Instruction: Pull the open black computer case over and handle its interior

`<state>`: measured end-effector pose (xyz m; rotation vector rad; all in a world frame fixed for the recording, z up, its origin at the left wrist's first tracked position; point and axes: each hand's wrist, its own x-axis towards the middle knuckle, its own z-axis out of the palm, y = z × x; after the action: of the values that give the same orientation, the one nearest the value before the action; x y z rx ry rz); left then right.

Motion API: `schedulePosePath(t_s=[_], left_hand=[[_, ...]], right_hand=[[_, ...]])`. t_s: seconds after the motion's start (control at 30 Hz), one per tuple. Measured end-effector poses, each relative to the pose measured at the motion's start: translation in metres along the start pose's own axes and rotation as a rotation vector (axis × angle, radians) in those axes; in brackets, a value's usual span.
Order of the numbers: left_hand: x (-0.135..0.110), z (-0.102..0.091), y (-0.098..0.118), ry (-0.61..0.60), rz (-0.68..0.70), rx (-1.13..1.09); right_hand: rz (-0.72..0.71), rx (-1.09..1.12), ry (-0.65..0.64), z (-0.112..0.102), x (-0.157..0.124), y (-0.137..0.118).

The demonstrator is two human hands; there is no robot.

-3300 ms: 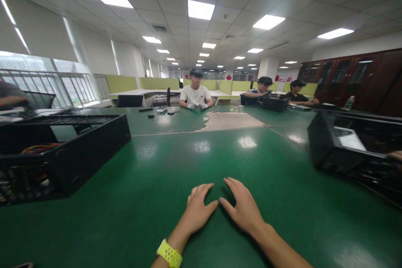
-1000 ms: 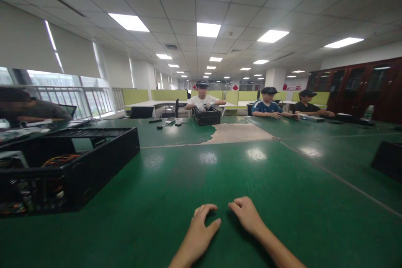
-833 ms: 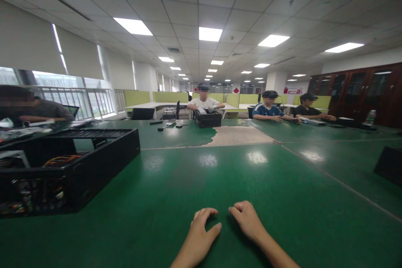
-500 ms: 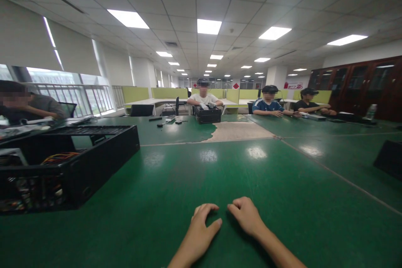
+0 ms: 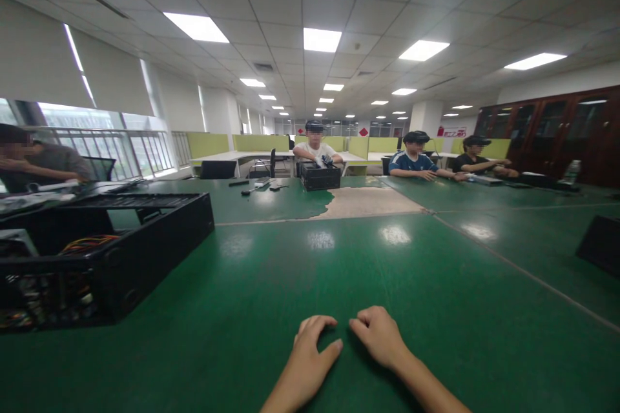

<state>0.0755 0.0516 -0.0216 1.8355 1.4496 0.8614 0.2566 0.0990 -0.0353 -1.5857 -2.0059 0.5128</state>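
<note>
My left hand (image 5: 312, 352) rests on the green tabletop (image 5: 290, 284) near its front edge. Its thumb and fingers are apart, and the gap between them holds nothing. Just to the right, my right hand (image 5: 380, 335) lies on the same surface with its fingers curled in. Nothing shows in its grip, though the palm side is turned away. A narrow gap separates the two hands. To the left stands an opened black computer case (image 5: 159, 258), with coloured cables (image 5: 92, 244) visible inside, well away from both hands.
Across the table, a person (image 5: 317, 151) in gloves works at another black case (image 5: 320, 177); loose tools (image 5: 261, 185) lie beside it. Two people (image 5: 414, 158) sit at the far right, another (image 5: 43, 155) at the left. A black object (image 5: 600, 245) stands at the right edge.
My hands have stayed practically still. The person opposite has shifted their gloved hands over the case, and the person at the left has moved slightly leftward.
</note>
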Motion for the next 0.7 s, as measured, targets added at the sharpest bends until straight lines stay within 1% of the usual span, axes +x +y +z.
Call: schedulePosePath(t_s=[0.7], left_hand=[[0.0009, 0.0014, 0.0014, 0.012, 0.021, 0.013]], right_hand=[[-0.004, -0.054, -0.035, -0.0028, -0.0011, -0.0021]])
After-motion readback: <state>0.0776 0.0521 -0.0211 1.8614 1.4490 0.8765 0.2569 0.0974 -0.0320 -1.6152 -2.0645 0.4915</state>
